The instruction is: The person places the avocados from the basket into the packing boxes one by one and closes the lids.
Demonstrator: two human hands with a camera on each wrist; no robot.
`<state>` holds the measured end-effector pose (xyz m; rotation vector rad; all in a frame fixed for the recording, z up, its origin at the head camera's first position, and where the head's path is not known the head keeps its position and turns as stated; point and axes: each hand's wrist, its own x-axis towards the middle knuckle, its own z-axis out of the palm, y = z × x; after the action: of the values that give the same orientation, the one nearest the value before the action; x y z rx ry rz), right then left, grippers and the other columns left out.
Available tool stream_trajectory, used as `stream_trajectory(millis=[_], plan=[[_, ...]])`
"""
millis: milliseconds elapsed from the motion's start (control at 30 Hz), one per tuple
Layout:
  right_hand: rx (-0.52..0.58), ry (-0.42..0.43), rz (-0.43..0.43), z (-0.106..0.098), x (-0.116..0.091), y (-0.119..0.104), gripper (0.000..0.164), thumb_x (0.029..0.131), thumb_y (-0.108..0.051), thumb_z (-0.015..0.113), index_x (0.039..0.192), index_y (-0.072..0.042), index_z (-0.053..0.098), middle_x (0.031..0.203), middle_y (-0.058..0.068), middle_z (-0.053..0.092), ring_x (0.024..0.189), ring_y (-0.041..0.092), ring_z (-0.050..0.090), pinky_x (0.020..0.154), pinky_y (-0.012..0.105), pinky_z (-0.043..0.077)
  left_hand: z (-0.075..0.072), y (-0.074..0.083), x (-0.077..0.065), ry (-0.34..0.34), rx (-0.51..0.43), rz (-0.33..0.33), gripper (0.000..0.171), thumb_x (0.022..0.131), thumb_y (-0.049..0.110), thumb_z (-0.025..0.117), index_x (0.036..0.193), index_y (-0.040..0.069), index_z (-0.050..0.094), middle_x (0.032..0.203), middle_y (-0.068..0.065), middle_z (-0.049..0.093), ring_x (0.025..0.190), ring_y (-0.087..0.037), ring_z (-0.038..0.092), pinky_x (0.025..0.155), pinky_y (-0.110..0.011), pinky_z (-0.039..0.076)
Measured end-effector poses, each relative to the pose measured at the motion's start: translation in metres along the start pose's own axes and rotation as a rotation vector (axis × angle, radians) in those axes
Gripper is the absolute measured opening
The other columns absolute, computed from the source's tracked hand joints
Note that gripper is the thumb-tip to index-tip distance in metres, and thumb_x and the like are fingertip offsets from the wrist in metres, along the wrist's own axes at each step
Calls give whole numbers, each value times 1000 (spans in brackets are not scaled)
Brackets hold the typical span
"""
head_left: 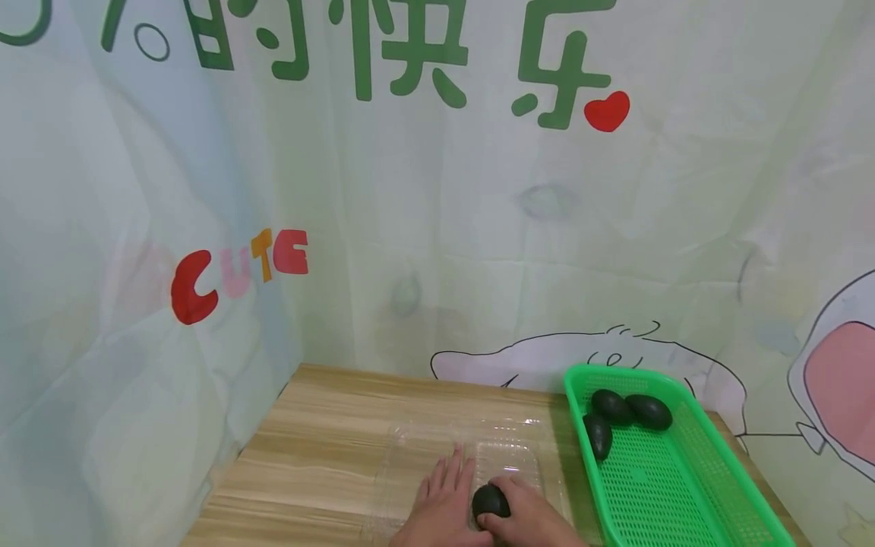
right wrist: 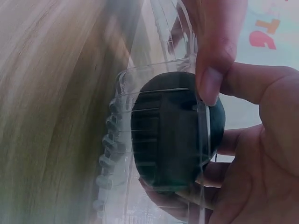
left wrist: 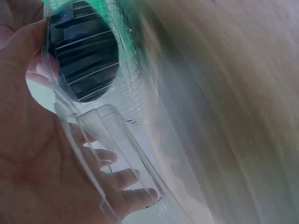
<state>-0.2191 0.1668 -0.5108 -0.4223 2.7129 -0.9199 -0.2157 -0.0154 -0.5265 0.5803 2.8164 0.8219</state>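
Observation:
In the head view my right hand point(head_left: 532, 518) grips a dark avocado point(head_left: 491, 501) inside the near part of a clear plastic clamshell box point(head_left: 507, 457). The right wrist view shows the fingers curled around the avocado point(right wrist: 170, 135), which sits behind the ribbed box wall. My left hand point(head_left: 440, 505) lies with straight, spread fingers over the open box's left half, its thumb side beside the avocado. Through the clear plastic in the left wrist view, several left fingers point(left wrist: 128, 179) show, with the avocado point(left wrist: 84, 56) above them.
A green plastic basket point(head_left: 659, 486) stands on the right of the wooden table point(head_left: 307, 448), with three more avocados point(head_left: 649, 412) at its far end. A printed cloth point(head_left: 410, 228) hangs behind the table and along its left side.

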Motion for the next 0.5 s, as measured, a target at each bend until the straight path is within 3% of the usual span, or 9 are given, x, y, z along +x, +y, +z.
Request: stream_trajectory(millis=[233, 500], plan=[[-29, -12, 30, 5, 1, 3, 55, 92, -41, 68, 128, 0, 62, 110, 16, 63, 92, 31, 61, 77, 54, 52, 0, 0, 1, -12, -9, -4, 114, 72, 63, 76, 159, 6, 28, 168, -18, 18, 150, -47, 22, 112, -69, 28], [-5, 26, 41, 4, -2, -1, 52, 102, -40, 59, 131, 3, 62, 124, 24, 64, 116, 47, 60, 93, 67, 46, 0, -2, 2, -9, 26, 6, 119, 74, 79, 67, 159, 6, 28, 168, -19, 17, 148, -49, 25, 110, -71, 30]])
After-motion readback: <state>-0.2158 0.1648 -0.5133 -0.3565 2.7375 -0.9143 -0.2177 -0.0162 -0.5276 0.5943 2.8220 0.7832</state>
